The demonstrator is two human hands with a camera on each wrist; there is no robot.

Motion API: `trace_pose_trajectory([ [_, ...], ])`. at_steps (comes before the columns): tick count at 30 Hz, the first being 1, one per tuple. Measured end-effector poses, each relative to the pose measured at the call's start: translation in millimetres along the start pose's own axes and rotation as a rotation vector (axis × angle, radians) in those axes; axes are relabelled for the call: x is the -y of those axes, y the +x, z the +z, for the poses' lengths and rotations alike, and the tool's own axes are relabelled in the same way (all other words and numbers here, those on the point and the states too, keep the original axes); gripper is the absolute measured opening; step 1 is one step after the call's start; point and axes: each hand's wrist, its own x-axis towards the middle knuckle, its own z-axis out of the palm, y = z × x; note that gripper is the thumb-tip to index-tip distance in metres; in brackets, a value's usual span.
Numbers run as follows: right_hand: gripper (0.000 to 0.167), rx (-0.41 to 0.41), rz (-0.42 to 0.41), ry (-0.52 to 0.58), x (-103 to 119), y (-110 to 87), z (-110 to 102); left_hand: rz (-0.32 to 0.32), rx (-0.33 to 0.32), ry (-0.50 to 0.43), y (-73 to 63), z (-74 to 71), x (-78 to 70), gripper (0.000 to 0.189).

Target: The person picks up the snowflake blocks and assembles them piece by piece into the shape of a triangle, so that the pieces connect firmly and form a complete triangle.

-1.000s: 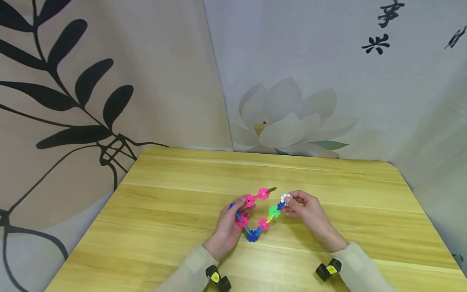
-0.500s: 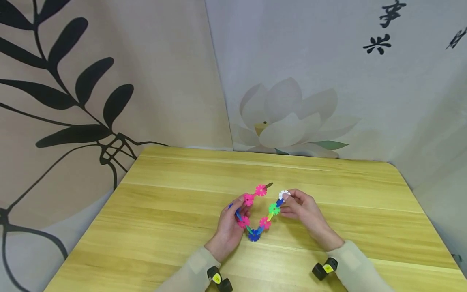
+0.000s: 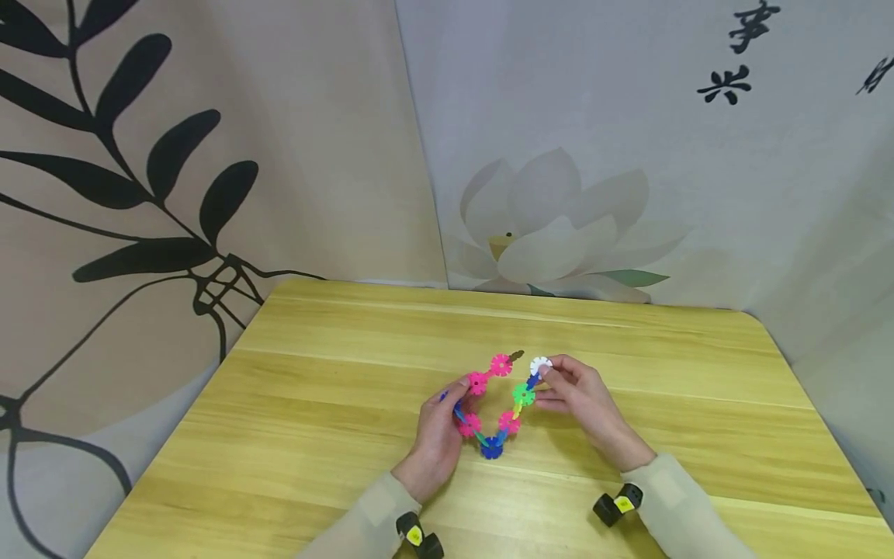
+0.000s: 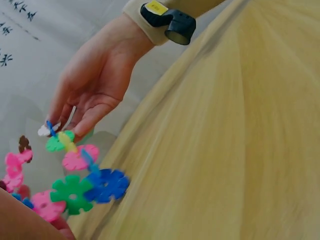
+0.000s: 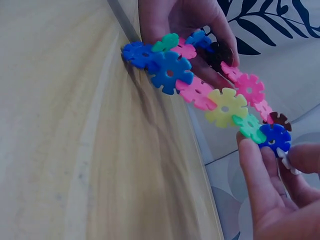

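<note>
A curved chain of colourful plastic snowflake discs is held up above the table between both hands; its lowest part is a dark blue disc (image 3: pixel 492 448). My left hand (image 3: pixel 434 439) grips the chain's left side, thumb by a pink disc (image 3: pixel 478 383), its fingers partly hidden behind. With thumb and fingers, my right hand (image 3: pixel 588 404) pinches the white disc (image 3: pixel 540 365) at one end, joined to a blue one and a green disc (image 5: pixel 249 128). The other end, a brown disc (image 3: pixel 517 355), hangs free a short gap left of the white disc. A yellow disc (image 5: pixel 226 108) follows the green one.
The wooden table (image 3: pixel 335 365) spreads beneath both hands, its back edge against a printed cloth backdrop (image 3: pixel 335 155). Black wrist cameras (image 3: pixel 618 505) are strapped over both pale sleeves (image 3: pixel 677 505).
My right hand has moved slightly up and left with the white disc, bringing that end nearer the brown one. The chain's bottom has shifted a little right. My left hand keeps its grip.
</note>
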Motion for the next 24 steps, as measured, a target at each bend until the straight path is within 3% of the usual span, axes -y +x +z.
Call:
trace_pose_trajectory([
  [14, 0.035, 0.036, -0.007, -0.057, 2, 4.3, 1, 0.039, 0.090, 0.310, 4.9, -10.0, -8.1, 0.025],
  [24, 0.037, 0.066, -0.023, -0.093, 1, 9.5, 3, 0.043, 0.110, 0.519, 7.9, -9.6, -16.0, 0.032],
])
